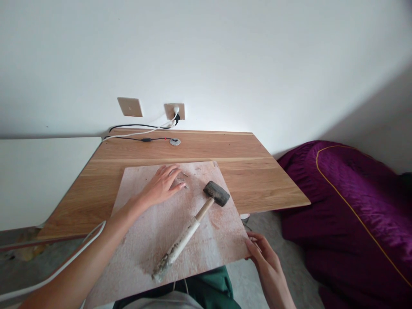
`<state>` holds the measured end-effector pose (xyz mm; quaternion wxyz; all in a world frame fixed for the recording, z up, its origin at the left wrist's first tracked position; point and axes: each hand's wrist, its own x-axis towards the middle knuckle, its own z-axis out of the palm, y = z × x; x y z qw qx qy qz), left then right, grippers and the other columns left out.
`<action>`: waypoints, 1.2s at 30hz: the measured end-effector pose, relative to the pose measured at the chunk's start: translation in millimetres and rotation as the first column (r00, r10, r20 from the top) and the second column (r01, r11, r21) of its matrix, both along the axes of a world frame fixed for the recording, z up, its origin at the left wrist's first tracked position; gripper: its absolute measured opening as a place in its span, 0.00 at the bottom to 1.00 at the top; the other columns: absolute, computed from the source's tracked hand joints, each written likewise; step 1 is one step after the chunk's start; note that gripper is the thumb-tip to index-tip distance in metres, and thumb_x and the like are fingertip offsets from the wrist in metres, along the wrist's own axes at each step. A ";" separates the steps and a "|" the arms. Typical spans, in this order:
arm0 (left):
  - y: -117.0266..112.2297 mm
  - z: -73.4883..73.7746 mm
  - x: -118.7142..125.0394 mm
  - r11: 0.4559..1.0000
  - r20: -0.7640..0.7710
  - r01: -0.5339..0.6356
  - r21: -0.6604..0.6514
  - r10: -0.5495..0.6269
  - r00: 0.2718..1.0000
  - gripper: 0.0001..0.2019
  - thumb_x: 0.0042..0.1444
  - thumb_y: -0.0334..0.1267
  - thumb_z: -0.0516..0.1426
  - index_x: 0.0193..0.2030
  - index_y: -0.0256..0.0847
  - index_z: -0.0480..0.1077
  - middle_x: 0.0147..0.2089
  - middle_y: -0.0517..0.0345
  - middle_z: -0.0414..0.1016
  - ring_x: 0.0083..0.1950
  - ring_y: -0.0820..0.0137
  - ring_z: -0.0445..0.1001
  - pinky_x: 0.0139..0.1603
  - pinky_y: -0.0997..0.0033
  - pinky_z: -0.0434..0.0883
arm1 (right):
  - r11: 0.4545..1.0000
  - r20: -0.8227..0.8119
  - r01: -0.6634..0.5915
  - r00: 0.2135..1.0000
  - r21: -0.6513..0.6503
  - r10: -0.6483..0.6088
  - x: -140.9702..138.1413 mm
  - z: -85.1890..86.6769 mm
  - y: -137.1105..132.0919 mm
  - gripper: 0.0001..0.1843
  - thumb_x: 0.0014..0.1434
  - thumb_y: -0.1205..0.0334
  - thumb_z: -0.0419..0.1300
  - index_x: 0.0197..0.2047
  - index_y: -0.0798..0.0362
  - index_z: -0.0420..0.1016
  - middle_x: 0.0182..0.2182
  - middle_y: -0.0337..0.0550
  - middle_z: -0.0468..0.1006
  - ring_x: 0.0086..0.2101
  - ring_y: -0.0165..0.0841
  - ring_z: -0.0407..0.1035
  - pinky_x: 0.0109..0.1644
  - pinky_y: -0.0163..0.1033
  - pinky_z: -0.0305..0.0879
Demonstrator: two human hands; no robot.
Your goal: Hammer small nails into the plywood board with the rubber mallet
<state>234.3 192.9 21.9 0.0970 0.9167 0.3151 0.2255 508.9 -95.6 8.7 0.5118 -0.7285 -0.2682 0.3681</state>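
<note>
A square pinkish-white board (189,253) lies partly on the wooden table and juts past its front edge over my lap. My left hand (164,184) rests on the far part of the board, palm down, its fingers stretched and thumb apart. Beside its fingertips lie a few small thin bits, perhaps nails (185,174). My right hand (262,253) pinches the board's near right corner, thumb on top and fingers at the edge. Across the board lies a mallet (183,240) with a black head and a worn pale handle; neither hand touches it.
The wooden table (264,180) stands against the wall. Black and white cables run from a wall socket (174,111) to a round grommet (174,142) and leftwards. A white panel (41,180) is at left. Purple cloth (309,206) covers something bulky at right.
</note>
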 end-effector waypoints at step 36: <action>-1.6 -3.1 0.4 1.000 -0.015 0.019 -0.015 -0.019 1.000 0.22 0.73 0.51 0.54 0.68 0.46 0.69 0.71 0.43 0.67 0.74 0.51 0.64 0.78 0.36 0.55 | 0.984 0.278 0.051 0.955 0.169 -0.098 10.4 39.3 32.7 0.30 0.58 0.32 0.66 0.48 0.50 0.77 0.36 0.44 0.80 0.37 0.40 0.75 0.42 0.41 0.73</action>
